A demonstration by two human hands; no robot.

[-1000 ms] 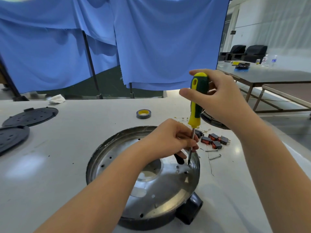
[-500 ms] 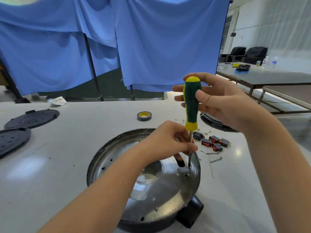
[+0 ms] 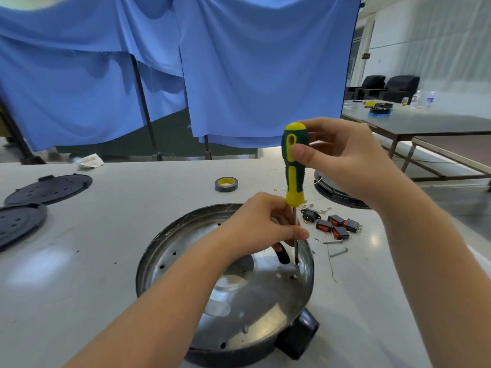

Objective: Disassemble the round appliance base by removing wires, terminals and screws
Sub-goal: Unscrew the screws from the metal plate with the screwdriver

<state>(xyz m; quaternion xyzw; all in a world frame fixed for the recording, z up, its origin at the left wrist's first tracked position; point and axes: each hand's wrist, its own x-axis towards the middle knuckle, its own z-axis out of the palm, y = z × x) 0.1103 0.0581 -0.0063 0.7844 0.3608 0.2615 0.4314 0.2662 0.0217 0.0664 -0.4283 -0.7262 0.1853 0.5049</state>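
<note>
The round metal appliance base lies on the white table, a black plastic housing at its near edge. A green and yellow screwdriver stands upright, its tip on a screw near the base's right rim. My right hand grips the handle near its top. My left hand pinches the metal shaft just below the handle. A black wire end shows under my left hand.
Red and black switches, a black plug socket and two loose screws lie right of the base. A tape roll sits behind it. Two black perforated covers lie far left; another round base is behind my right hand.
My right hand has turned the screwdriver handle and shifted its grip. The screwdriver stays upright over the same spot. My left hand keeps its hold on the shaft.
</note>
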